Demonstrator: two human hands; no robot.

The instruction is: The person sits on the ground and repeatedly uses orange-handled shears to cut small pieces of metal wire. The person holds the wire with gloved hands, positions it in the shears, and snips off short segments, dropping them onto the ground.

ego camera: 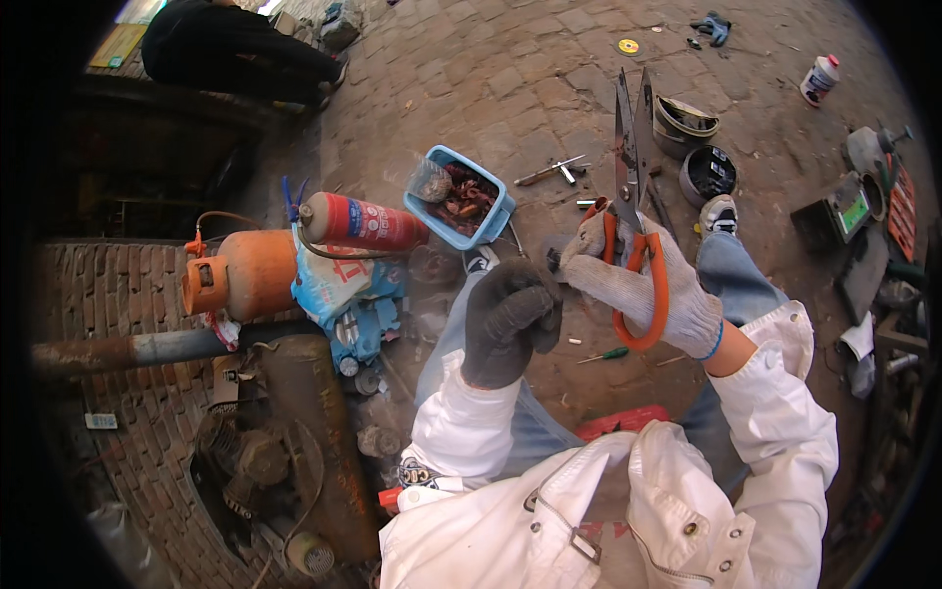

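Observation:
My right hand (647,283), in a pale knit glove with a blue cuff edge, holds large scissors (633,169) with orange handles. Their dark, stained blades point away from me, slightly apart. My left hand (511,320) wears a dark glove, its fingers curled; whether something small is pinched in them cannot be told. Both hands are close together over my lap. Beyond my left hand stands a light-blue plastic basin (504,210) holding reddish-brown scraps and a clear bag. On the floor below lies a green-handled screwdriver (613,354).
A fire extinguisher (368,223) and an orange gas cylinder (254,274) lie at left, near a rusty compressor tank (316,442). Two round containers (681,129) (708,175) stand ahead. A battery (835,213) is at right. Another person (235,55) is at upper left.

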